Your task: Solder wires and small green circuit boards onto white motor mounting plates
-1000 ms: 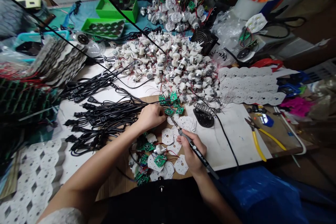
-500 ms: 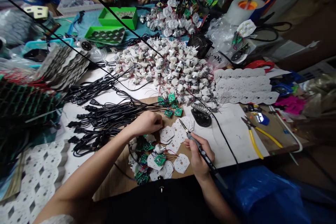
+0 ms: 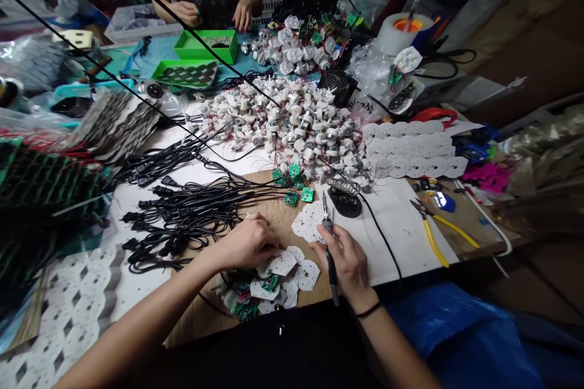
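My left hand (image 3: 249, 243) is closed over the near pile of white round boards (image 3: 283, 263) and small green circuit boards (image 3: 269, 283) at the table's front; its fingers pinch something I cannot make out. My right hand (image 3: 344, 261) grips a black soldering iron (image 3: 329, 249) held nearly upright, its tip over a stack of white boards (image 3: 309, 220). The iron's coiled stand (image 3: 344, 194) sits just beyond. More green boards (image 3: 292, 181) lie past the left hand.
A heap of small white motors (image 3: 292, 127) fills the middle. Black power cords (image 3: 182, 206) lie to the left, yellow-handled pliers (image 3: 431, 234) to the right. White board panels (image 3: 410, 149) lie at right. Another person's hands (image 3: 241, 12) work by green trays (image 3: 205, 42) at the far side.
My left hand has drawn back toward me from the green boards onto the near pile. My right hand swung the iron from slanted to nearly upright. The view shifted downward.
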`<state>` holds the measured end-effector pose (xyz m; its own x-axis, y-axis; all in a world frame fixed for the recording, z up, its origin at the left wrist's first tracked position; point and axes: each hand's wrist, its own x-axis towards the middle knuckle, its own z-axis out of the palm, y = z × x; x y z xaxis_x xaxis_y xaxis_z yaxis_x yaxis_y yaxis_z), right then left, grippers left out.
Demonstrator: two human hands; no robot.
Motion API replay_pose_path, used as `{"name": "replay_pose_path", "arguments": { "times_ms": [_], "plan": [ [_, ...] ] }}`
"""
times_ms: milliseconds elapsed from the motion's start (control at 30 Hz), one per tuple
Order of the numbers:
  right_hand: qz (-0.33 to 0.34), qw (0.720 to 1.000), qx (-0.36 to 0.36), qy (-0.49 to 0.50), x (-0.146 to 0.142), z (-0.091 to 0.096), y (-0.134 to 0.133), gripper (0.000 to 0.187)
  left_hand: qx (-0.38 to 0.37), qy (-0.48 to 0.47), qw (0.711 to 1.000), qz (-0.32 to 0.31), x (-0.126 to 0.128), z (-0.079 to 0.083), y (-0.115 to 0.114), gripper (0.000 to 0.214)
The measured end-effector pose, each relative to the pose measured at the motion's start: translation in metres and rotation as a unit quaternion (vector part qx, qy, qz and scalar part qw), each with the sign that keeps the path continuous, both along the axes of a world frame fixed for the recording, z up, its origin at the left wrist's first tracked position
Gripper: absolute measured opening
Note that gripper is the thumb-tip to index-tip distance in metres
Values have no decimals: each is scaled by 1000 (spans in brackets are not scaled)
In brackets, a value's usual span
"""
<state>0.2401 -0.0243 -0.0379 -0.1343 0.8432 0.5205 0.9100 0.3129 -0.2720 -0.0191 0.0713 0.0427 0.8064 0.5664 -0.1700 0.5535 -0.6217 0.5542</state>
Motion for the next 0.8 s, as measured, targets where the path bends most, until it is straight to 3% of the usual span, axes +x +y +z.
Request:
{"name": "replay_pose_path", "arguments": {
  "times_ms": [100,233,500,600,800],
  "plan": [
    [23,999,-8,-36,-4,0,7,35,23,0,1000,3,5,-5,-2,27],
    [57,997,-19,-37,-11,-1,21,35,52,38,996,66,16,-16,-3,31],
    [-8,1000,-25,12,-37,7,48,36,153,23,981,118,26,-18,9,21],
    [-5,999,-19,41,-40,11,45,34,155,12,980,125,23,-18,17,31],
    [32,997,32,64,-24,19,16,29,148,77,976,137,23,-15,26,35]
  ]
}}
